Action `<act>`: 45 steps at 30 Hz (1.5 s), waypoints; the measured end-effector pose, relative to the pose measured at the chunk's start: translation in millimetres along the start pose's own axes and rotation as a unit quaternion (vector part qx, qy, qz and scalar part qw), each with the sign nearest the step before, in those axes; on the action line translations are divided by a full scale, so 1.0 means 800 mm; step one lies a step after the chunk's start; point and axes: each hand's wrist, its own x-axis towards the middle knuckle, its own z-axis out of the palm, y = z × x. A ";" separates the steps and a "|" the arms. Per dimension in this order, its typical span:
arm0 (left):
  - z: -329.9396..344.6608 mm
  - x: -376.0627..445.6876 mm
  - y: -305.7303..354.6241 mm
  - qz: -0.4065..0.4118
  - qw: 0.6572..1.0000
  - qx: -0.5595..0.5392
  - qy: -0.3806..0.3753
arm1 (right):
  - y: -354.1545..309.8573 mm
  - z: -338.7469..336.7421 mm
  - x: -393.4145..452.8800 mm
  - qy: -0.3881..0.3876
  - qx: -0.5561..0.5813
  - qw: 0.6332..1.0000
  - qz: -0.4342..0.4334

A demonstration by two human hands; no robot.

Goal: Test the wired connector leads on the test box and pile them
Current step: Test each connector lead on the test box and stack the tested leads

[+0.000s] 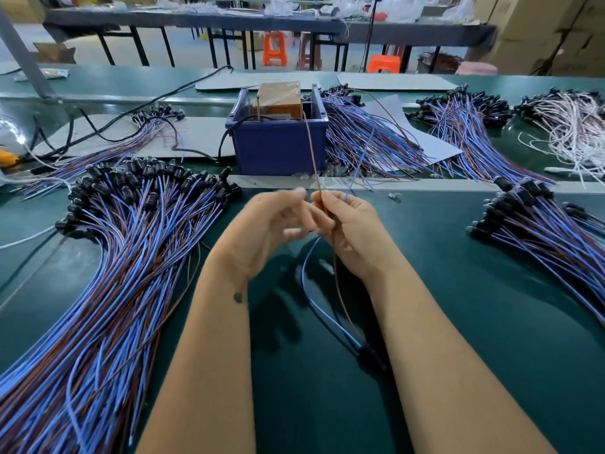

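a long bench [458,306] covered in dark green matting fills the foreground. behind it stands a row of grey tables [196,19] on black legs, with orange plastic stools [275,49] beneath them on a pale floor [183,50]. brown cardboard boxes [537,34] are stacked at the far right. the light is even and bright.
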 end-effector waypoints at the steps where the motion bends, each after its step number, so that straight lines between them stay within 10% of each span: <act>1: -0.008 0.008 -0.009 0.001 0.999 0.001 0.047 | 0.002 0.000 0.001 0.011 -0.002 1.000 -0.007; 5: -0.012 0.030 -0.036 -0.005 0.978 0.037 0.205 | 0.005 0.007 0.001 -0.003 -0.014 1.000 0.011; 21: -0.010 0.039 -0.052 0.027 0.952 -0.018 0.303 | 0.007 0.022 -0.010 0.060 -0.094 0.994 0.015; 45: -0.020 0.042 -0.056 0.038 0.956 0.079 0.279 | 0.013 0.010 0.007 0.127 -0.288 0.944 -0.102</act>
